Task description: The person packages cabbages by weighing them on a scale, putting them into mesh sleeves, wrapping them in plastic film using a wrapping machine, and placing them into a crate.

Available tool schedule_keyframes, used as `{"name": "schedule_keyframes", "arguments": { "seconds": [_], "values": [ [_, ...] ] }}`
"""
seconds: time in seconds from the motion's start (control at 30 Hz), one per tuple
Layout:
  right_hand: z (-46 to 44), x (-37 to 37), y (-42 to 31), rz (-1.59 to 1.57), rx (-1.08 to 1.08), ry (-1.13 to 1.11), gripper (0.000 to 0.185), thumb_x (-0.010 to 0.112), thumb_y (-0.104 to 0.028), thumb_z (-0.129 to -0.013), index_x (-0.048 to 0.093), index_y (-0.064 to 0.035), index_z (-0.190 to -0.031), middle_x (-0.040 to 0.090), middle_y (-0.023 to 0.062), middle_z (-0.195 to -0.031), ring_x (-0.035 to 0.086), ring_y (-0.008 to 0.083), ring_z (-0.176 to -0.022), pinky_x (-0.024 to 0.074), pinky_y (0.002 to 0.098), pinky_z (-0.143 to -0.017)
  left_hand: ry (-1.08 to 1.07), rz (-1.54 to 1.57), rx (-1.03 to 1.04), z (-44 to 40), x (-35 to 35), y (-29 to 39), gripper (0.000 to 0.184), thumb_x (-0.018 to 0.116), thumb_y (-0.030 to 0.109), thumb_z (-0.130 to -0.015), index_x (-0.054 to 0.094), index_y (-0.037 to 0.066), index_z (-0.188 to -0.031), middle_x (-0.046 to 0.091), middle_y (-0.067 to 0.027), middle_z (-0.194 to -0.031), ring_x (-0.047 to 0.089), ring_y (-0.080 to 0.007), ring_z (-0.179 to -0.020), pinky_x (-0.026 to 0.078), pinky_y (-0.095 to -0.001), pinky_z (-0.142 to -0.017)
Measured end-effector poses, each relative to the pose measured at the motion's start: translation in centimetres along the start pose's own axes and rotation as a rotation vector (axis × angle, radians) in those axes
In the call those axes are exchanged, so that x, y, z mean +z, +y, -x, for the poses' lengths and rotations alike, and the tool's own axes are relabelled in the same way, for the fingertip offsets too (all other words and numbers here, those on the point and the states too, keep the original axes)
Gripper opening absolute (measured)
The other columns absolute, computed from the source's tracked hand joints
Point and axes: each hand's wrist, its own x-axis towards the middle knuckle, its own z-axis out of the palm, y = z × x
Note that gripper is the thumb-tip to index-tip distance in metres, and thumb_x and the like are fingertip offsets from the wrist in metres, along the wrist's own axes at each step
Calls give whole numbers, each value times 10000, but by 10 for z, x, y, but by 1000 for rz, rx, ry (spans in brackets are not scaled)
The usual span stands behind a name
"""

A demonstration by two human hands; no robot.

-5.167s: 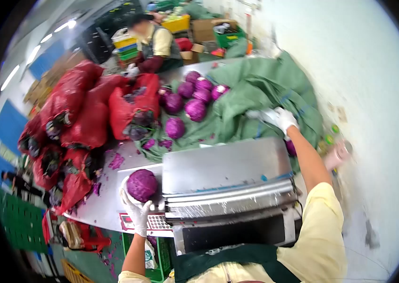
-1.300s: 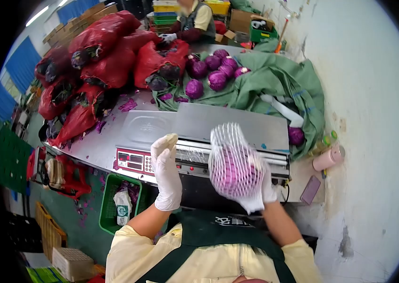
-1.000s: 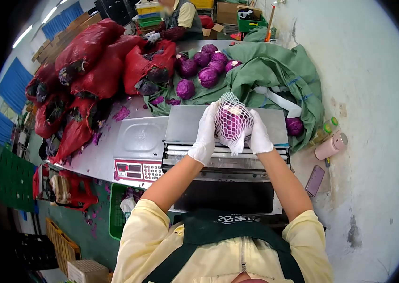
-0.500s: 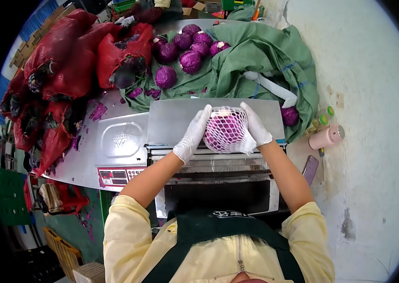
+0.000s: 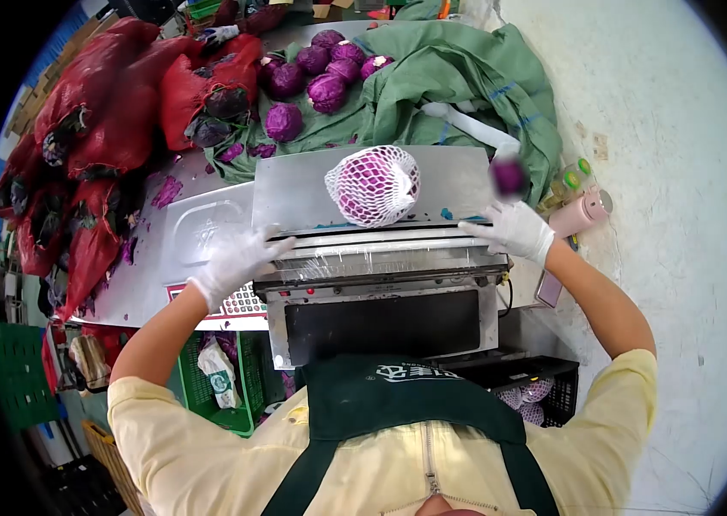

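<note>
A purple cabbage in a white foam net (image 5: pixel 374 185) rests on the metal plate (image 5: pixel 458 176) at the back of the wrapping machine. Nothing touches it. My left hand (image 5: pixel 241 261), in a white glove, is at the machine's left end, fingers apart and holding nothing. At the right end is my gloved right hand (image 5: pixel 514 230), also with spread fingers and nothing in them. Clear film (image 5: pixel 363 262) lies across the rollers between my hands. The scale (image 5: pixel 204 232) stands beside my left hand, its pan bare.
Red mesh sacks (image 5: pixel 114 112) are piled at the left. Several bare cabbages (image 5: pixel 327 92) lie on a green cloth (image 5: pixel 432 69). At the right are a pink bottle (image 5: pixel 582 213) and a phone (image 5: pixel 550 288). Below are a green crate (image 5: pixel 251 383) and a black crate (image 5: pixel 564 391).
Both hands have let go of the netted cabbage and moved apart to the machine's two ends. The cabbage now stands alone on the plate. Earlier, it was held between both hands.
</note>
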Motion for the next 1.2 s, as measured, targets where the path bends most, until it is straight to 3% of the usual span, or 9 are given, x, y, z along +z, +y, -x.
{"name": "schedule_keyframes", "arguments": {
  "seconds": [0.2,0.33,0.4,0.47,0.57,0.6,0.73,0.97,1.2],
  "values": [
    [-40,28,-42,-268,-86,213,96,628,-190,-805,562,-121,-821,576,77,-963,602,280,-783,514,377,-654,386,143,209,-37,47,30,377,621,200,-815,581,205,-1191,565,-94,-1213,665,-243,-840,552,-356,-691],
    [-22,-18,-63,-822,217,24,101,620,-117,-819,543,-62,-853,570,99,-810,581,321,-742,489,384,-655,114,1299,-542,0,5,63,158,565,112,-929,625,33,-1052,693,-68,-920,679,-159,-758,522,-270,-642],
    [-16,-61,-56,-841,98,128,89,619,-92,-824,550,-51,-863,597,92,-760,604,289,-718,490,356,-646,335,1526,-643,23,-33,76,127,508,77,-959,607,-4,-952,705,-75,-907,658,-137,-752,523,-252,-639],
    [-22,-104,-43,-1246,283,188,74,612,-46,-825,565,-46,-884,641,91,-833,631,229,-720,498,318,-645,922,1339,-165,21,-34,51,112,472,-2,-941,583,-10,-953,697,-112,-905,670,-199,-779,543,-301,-714],
    [-68,-90,9,-1425,262,697,138,593,-12,-831,602,-50,-964,663,109,-910,638,181,-724,503,275,-652,976,1050,-245,-14,-63,15,367,648,91,-853,531,6,-1190,601,-178,-1191,593,-276,-1065,455,-376,-946],
    [-88,-54,34,-1048,248,773,249,587,-8,-826,596,-69,-1067,657,107,-968,642,192,-752,514,281,-674,963,1062,-168,-39,-61,6,568,734,160,-800,500,23,-1299,541,-202,-1302,528,-293,-1213,396,-406,-1036],
    [-131,6,35,-44,-11,319,779,607,-58,-784,258,-142,-1476,324,222,-1470,513,385,-1184,440,366,-1015,351,639,-124,-101,-10,7,1130,870,330,-573,244,85,-1481,317,-209,-1477,280,-321,-1393,251,-411,-1134],
    [-104,-12,-33,-1712,292,142,991,854,-114,-658,242,-2,-1430,449,137,-1374,434,206,-1264,340,348,-1094,126,1859,-344,-128,17,38,791,638,472,-862,320,15,-1424,515,-172,-1308,493,-228,-1217,401,-337,-1034],
    [1,-32,-145,-2265,606,-457,750,575,-480,-912,239,-110,-1471,456,78,-1378,496,215,-1210,435,426,-1006,-817,2367,-456,-50,-18,137,757,251,680,-931,233,175,-1495,334,-76,-1503,425,-231,-1306,407,-460,-1040]
  ]
}}
